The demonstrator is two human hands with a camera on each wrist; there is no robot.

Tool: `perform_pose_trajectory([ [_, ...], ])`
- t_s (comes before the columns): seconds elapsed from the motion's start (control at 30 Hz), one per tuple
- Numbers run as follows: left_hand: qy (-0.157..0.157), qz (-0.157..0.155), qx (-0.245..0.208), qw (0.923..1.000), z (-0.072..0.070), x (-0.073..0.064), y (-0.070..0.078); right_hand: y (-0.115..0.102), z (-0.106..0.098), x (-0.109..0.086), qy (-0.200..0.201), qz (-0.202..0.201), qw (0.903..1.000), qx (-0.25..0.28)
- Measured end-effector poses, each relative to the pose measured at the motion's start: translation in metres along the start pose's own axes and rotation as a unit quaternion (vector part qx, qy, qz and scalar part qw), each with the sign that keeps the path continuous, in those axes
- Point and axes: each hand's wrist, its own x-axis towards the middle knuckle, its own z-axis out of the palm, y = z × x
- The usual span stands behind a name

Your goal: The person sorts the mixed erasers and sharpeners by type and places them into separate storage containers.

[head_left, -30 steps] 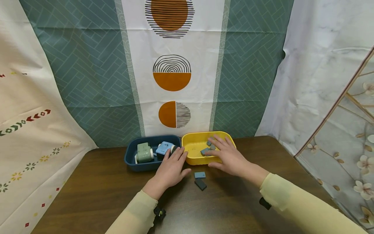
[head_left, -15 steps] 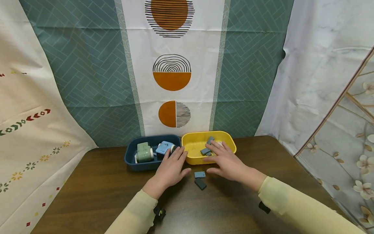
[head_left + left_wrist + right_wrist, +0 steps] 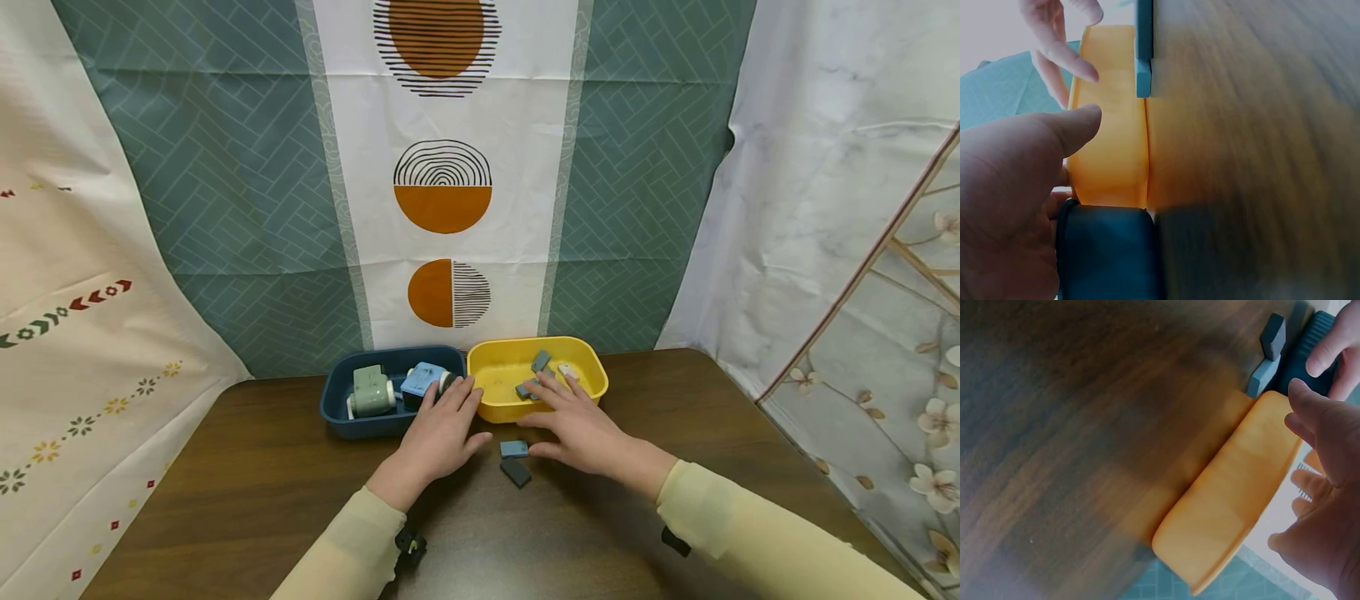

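My left hand [image 3: 442, 433] lies with relaxed, spread fingers over the front rim of the dark blue bin [image 3: 360, 429], fingertips where it meets the yellow bin [image 3: 502, 414]. My right hand [image 3: 577, 425] hovers over the front rim of the yellow bin, fingers spread, nothing in them. Inside that bin are several small grey-blue blocks [image 3: 541, 361] and a whitish piece [image 3: 567, 372], partly behind my fingers. On the table, just left of my right thumb, a blue-grey block [image 3: 513, 449] lies flat, with a dark grey block [image 3: 515, 473] right in front of it.
In the dark blue bin lie a green bottle-shaped thing [image 3: 371, 393] and a light blue boxy thing [image 3: 422, 381] with a dark side. Both bins stand side by side at the back of the brown wooden table [image 3: 225, 483], against a hanging patterned cloth [image 3: 247, 208].
My right hand has drawn back from the yellow bin's inside, leftward and toward me, uncovering the whitish piece. The left hand and the two blocks on the table have stayed put.
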Motion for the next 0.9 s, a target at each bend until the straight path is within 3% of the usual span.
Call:
perform_pose_trajectory([
  [0.47,0.0,-0.001,0.004,1.0,0.001,-0.001,0.001,-0.002,0.01,0.002,-0.009,0.006,0.9998,0.016],
  [0.9,-0.001,-0.002,0.008,1.0,0.001,-0.001,0.0,0.0,0.021,0.003,-0.008,0.009,0.9999,-0.004],
])
